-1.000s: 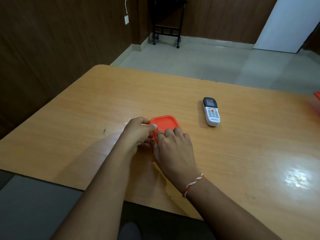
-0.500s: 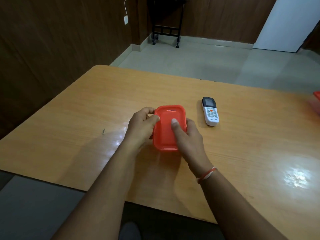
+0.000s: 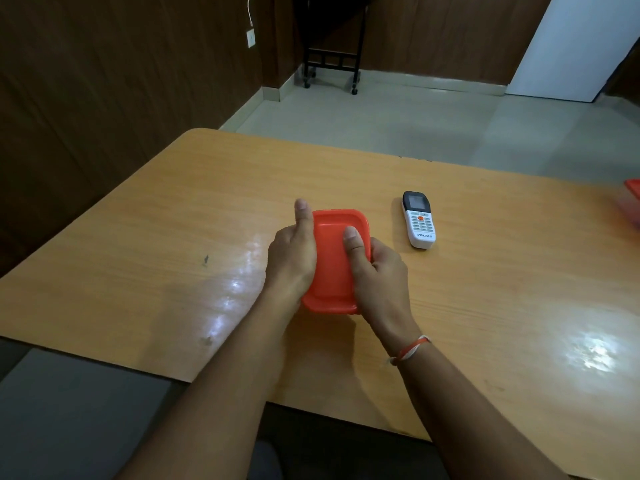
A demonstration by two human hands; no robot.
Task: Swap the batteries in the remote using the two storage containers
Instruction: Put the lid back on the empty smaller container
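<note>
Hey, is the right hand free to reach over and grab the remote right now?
Probably not yet. The right hand grips the orange container together with the left hand. The remote lies just beyond it on bare table, unobstructed, once it lets go.

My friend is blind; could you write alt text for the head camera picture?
Two hands, left hand and right hand, grip a container with an orange lid over a wooden table. A white remote lies to its right; another orange-lidded container shows at the far right edge.
</note>
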